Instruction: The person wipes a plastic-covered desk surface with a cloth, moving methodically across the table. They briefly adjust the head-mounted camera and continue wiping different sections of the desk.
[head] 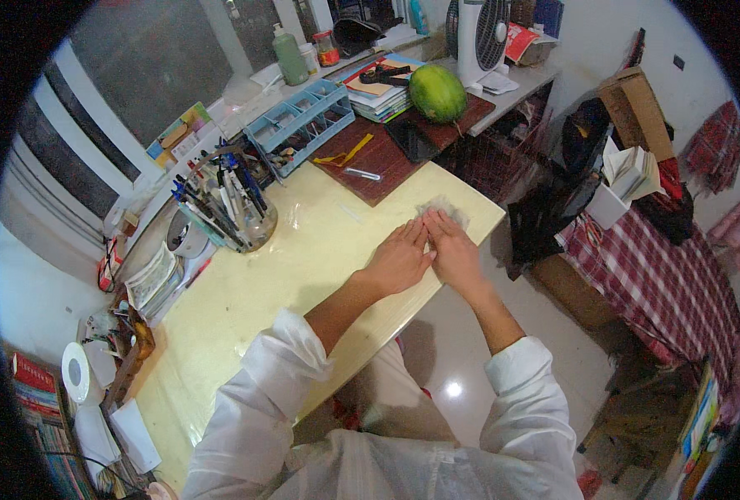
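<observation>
My left hand [401, 256] and my right hand [454, 247] lie side by side, palms down, near the right end of the yellow tabletop [282, 275]. Their fingertips meet at a crumpled greyish, see-through sheet or cloth [448, 207], whose far part shows beyond the fingers. Whether the fingers press on it or grip it is hidden beneath them. Beyond the hands, a dark red board [376, 178] carries a white-handled slim tool [362, 174], a yellow strip [358, 150] and a black phone or tablet [412, 139].
A jar of pens [251, 219] stands at the left, near a blue plastic organizer [301, 125]. A watermelon [437, 94] sits beside stacked books [379, 103], with a fan [479, 44] behind. A toilet paper roll [79, 375] is at the far left. Plaid cloth [657, 281] hangs at the right.
</observation>
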`<state>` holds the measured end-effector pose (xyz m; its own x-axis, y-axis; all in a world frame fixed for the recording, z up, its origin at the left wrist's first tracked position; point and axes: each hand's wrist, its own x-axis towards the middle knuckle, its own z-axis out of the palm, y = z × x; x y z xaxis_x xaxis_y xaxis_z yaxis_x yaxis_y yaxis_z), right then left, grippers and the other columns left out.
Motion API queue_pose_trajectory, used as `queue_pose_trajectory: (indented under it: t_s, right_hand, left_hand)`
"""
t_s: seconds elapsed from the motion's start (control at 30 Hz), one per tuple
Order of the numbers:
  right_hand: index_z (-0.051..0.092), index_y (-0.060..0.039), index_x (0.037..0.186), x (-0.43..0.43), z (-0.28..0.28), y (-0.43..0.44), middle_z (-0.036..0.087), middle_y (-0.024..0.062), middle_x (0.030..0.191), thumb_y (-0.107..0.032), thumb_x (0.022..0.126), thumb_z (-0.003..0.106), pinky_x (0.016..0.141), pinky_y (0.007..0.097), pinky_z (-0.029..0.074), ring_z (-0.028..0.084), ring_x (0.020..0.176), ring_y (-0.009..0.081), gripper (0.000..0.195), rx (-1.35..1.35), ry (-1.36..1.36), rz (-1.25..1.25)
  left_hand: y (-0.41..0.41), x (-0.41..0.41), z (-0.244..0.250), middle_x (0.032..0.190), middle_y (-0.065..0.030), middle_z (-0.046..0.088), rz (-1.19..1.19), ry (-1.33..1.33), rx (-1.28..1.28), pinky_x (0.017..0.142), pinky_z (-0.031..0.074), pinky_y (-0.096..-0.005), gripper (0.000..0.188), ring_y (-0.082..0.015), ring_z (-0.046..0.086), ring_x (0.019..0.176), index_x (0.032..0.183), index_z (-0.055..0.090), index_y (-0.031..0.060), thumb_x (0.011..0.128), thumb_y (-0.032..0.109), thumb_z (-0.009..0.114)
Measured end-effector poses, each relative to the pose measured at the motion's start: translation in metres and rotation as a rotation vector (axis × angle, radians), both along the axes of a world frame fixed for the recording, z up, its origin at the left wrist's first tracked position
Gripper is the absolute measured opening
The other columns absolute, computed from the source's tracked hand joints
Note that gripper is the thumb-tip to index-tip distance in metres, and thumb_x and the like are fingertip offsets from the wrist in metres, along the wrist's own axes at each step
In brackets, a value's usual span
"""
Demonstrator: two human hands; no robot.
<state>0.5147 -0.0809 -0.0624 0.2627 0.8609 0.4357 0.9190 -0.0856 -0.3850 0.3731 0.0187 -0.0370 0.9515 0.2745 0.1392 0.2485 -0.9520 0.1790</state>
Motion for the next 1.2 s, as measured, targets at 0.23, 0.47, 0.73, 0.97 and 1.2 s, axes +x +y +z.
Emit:
queue_pose_trajectory:
  t_s: [0.23,0.47,0.73,0.97,1.2]
  right_hand:
    - [0.048,-0.0024,0.149,0.037,-0.001,0.006,0.047,0.0160,0.157,-0.003,0.084,0.067,0.121,0.0428,0.036,0.043,0.146,0.0337,0.069,-0.055,-0.014,-0.033]
    - [0.047,0.0030,0.148,0.068,0.000,0.003,0.046,0.0228,0.156,-0.003,0.087,0.062,0.122,0.0437,0.034,0.041,0.146,0.0379,0.063,-0.040,-0.051,-0.144]
    - [0.048,0.0067,0.146,0.056,-0.009,-0.022,0.048,0.0245,0.153,-0.005,0.092,0.057,0.122,0.0462,0.033,0.042,0.145,0.0402,0.056,-0.032,-0.146,-0.278]
    - [0.049,0.0058,0.146,-0.019,0.006,-0.062,0.047,0.0248,0.154,-0.004,0.094,0.053,0.120,0.0471,0.036,0.044,0.145,0.0397,0.053,-0.079,-0.074,-0.156]
    - [0.051,0.0026,0.145,-0.060,0.003,-0.037,0.050,0.0228,0.152,0.001,0.084,0.063,0.118,0.0472,0.039,0.045,0.143,0.0402,0.062,0.004,0.024,0.027]
  left_hand:
    - [0.010,0.043,-0.009,0.156,-0.0322,0.039,-0.021,-0.034,0.046,0.125,0.026,-0.0456,0.062,-0.0405,0.037,0.148,0.149,0.038,-0.0138,0.108,0.033,0.040]
    - [0.012,0.090,-0.008,0.155,-0.0315,0.041,-0.082,-0.005,0.078,0.125,0.025,-0.0450,0.060,-0.0397,0.038,0.148,0.148,0.040,-0.0142,0.105,0.028,0.039]
    - [-0.007,0.089,-0.014,0.155,-0.0294,0.043,-0.139,-0.029,0.028,0.126,0.024,-0.0441,0.060,-0.0388,0.038,0.148,0.149,0.040,-0.0120,0.104,0.028,0.038]
    - [-0.039,0.006,-0.009,0.149,-0.0304,0.050,-0.152,-0.075,0.022,0.123,0.031,-0.0447,0.062,-0.0379,0.047,0.141,0.143,0.047,-0.0145,0.103,0.033,0.048]
    - [-0.032,-0.063,0.006,0.154,-0.0246,0.047,-0.034,-0.008,0.046,0.123,0.031,-0.0445,0.058,-0.0371,0.046,0.143,0.148,0.043,-0.0095,0.107,0.031,0.046]
